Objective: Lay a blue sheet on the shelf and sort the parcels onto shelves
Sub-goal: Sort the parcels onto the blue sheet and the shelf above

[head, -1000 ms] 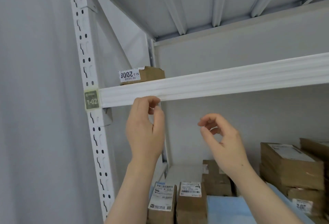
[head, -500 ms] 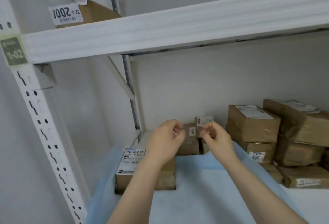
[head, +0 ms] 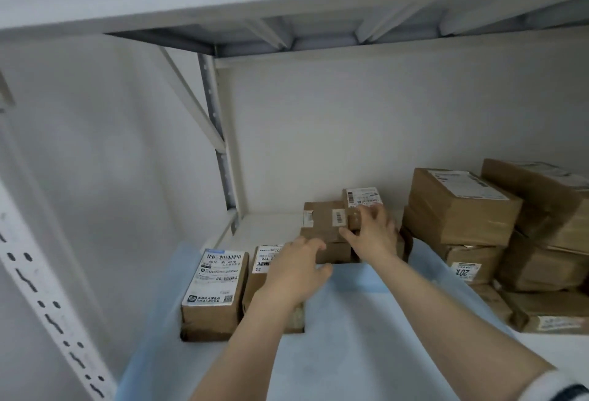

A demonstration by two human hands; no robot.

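- Step in hand, as judged: lifting the stack of small parcels (head: 323,225) at frame centre, at the far edge of the blue sheet (head: 366,321).
- Grip low and from both sides. A pull on the top box alone may let the others slide.
- The right hand (head: 373,235) is open, with fingers spread over the stack's right part and the thumb against its front.
- The left hand (head: 296,273) is open, fingers straight, tips at the lowest box. Contact cannot be confirmed.
- The left wrist passes over a labelled parcel (head: 263,260); keep clear of it.
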